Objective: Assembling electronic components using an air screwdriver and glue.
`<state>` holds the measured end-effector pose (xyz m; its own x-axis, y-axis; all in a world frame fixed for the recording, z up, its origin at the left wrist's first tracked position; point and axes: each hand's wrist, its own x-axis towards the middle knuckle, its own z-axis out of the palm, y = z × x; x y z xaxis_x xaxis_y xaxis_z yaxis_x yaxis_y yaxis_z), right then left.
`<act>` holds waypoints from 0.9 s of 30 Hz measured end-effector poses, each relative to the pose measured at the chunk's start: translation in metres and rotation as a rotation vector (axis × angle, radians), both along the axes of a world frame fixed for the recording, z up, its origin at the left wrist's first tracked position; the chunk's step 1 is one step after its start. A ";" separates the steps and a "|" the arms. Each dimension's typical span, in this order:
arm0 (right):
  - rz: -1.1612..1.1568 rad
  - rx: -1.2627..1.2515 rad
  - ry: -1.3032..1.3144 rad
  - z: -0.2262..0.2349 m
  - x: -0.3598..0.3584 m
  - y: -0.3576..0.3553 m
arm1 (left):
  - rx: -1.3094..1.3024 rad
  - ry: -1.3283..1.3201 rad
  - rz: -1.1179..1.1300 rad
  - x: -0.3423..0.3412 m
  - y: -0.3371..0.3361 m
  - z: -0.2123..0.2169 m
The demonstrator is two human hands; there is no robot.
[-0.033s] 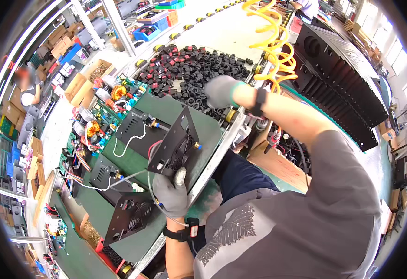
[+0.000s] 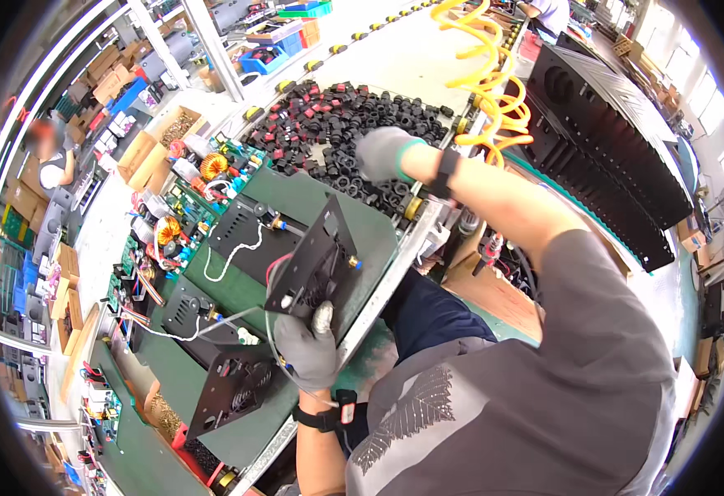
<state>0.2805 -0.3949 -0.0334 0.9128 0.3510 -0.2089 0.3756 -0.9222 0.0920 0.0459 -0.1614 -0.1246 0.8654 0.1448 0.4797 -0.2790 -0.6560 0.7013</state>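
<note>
My left hand [image 2: 306, 349], in a grey glove, grips the near lower edge of a black metal panel [image 2: 306, 256], thumb up against it. The panel stands tilted on the green work surface, with a fan [image 2: 319, 291] on it and a brass fitting [image 2: 354, 263] at its side. A pale grey tube [image 2: 228, 320] runs past my left fingers. Over a heap of black plastic nuts and fittings [image 2: 329, 124], some with red parts, my gloved right hand [image 2: 385, 155] reaches down. Its fingers are hidden, so I cannot tell whether it holds one.
A second black fan panel [image 2: 234, 393] leans near my left wrist. Circuit boards with copper coils [image 2: 213, 166] line the far left side. A yellow coiled air hose [image 2: 490, 91] hangs at the right, beside a stack of black panels [image 2: 610, 140]. Another person [image 2: 48, 157] is at far left.
My right hand has shifted slightly left and up over the heap. My left hand keeps its grip on the panel.
</note>
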 end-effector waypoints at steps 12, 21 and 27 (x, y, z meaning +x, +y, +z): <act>-0.132 0.341 -0.002 -0.080 0.208 0.056 | 0.002 0.016 0.075 -0.014 0.007 -0.008; 0.155 0.435 -0.112 -0.093 0.271 0.147 | 0.105 0.355 -0.138 -0.031 0.040 -0.044; 0.186 0.280 -0.056 -0.104 0.285 0.198 | 0.076 0.347 -0.225 -0.016 0.054 -0.051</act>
<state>0.5653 -0.1972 -0.1373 0.8352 0.5490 -0.0325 0.5411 -0.8308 -0.1304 0.0297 -0.1070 -0.1755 0.9835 -0.0912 0.1563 -0.1773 -0.6589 0.7311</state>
